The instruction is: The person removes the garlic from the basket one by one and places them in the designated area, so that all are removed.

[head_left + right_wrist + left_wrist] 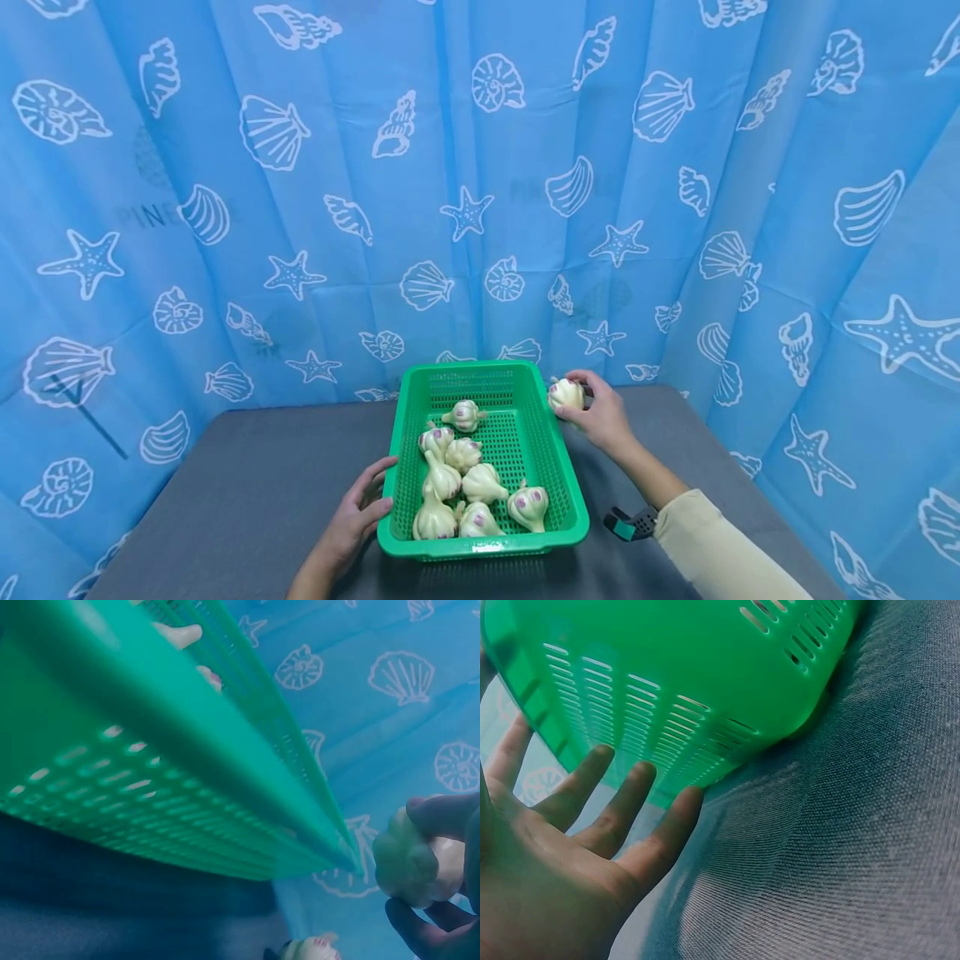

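Note:
A green plastic basket (536,454) stands on the table with several garlic bulbs (463,454) in it, mostly toward its left and near side. My left hand (352,518) is at the basket's left wall, its fingers loosely extended. In the left wrist view the fingertips of the left hand (577,855) lie against the slotted wall. Just outside the right rim, my right hand (600,412) holds one garlic bulb (566,393) between thumb and fingers. That held bulb (412,859) shows beside the basket's corner in the right wrist view.
Another garlic bulb (311,949) shows low in the right wrist view, outside the basket. A dark strap with a green patch (630,523) is at the right wrist. Grey cloth (247,492) covers the table. A blue shell-patterned curtain (450,208) hangs behind and at the sides.

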A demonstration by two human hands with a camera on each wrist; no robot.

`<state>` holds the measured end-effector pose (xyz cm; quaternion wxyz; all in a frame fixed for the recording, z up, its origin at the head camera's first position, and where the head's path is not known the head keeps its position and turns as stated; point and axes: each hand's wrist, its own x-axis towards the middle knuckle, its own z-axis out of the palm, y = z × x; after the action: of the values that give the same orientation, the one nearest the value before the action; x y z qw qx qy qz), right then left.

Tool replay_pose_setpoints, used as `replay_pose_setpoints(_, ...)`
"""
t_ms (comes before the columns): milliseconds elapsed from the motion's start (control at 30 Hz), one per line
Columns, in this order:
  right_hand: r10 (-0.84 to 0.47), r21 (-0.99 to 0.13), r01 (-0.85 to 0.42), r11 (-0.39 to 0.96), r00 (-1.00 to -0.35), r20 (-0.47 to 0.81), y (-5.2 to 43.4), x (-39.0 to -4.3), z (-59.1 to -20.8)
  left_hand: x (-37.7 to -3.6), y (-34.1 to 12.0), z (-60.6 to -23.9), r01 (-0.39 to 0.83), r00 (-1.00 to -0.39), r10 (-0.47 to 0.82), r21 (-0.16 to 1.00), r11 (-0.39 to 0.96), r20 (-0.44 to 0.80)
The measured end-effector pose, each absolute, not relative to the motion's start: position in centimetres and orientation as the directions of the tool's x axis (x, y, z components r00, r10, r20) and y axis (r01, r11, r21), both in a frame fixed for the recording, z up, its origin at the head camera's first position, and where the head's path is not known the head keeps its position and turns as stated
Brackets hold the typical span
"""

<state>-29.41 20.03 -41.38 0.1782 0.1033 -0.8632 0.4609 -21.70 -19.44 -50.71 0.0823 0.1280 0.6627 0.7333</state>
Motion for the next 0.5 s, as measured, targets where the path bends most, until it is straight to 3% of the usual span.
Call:
replay_pose_setpoints(300,0.020,-0.708,-0.350,0.613,-0.889,0.457,21.1,-29.8,-43.3,-21.6,-19.4,-50.6,0.025,-0.959,0.278,0.995,-0.097,0.051)
replay_pose_setpoints(500,0.048,-0.703,-0.289,0.650,-0.907,0.418,22.0,-30.1,-44.9,-21.7,-19.4,-50.7,0.036,-0.959,0.275,0.994,-0.106,0.064)
